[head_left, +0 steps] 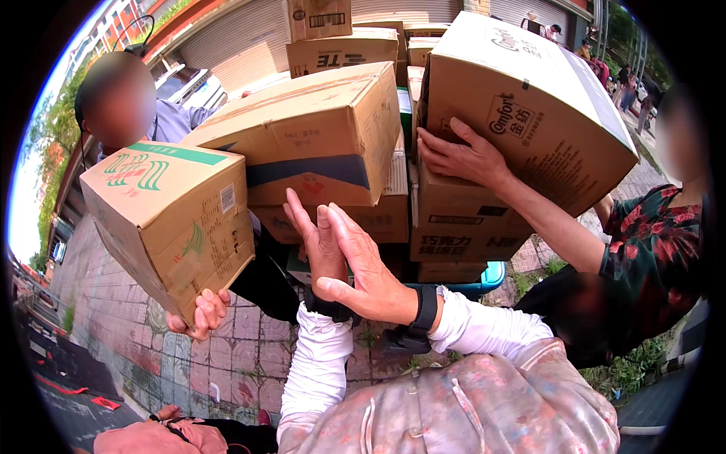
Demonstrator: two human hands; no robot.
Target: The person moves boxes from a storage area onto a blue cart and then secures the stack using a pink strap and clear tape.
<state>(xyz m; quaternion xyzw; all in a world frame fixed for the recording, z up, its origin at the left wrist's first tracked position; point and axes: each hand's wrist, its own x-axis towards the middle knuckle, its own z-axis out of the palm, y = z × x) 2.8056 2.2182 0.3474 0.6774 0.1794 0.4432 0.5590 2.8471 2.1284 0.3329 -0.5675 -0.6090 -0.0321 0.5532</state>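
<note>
At the left, the co-worker in the pale lavender shirt (174,117) was mostly hidden behind the green-striped carton (170,219), which was tilted. Another person's hand (201,314) gripped its lower corner with curled fingers, but the arm of this hand was not visible to me. Below, the person in pink clothing (162,437) was cut off by the picture's lower edge. In the middle, the blue-striped carton (302,140) sat at a slant in front of the pile, and it covered most of the cartons behind it. Farther right, under the stack, only a rim of a turquoise base (491,276) showed, so I could not tell what it was. The large carton (529,113) leaned above, and the co-worker in the floral top (658,257) had one spread hand (465,155) upon its side; the other hand was hidden.

About my own hands: my left hand (318,253) was open and raised, its fingers extended, just before the blue-striped carton; whether a fingertip touched it, I could not tell. My right hand (378,276), also open, partly covered the left one. The palms faced each other, perhaps touching, and I saw nothing held in them.
</note>
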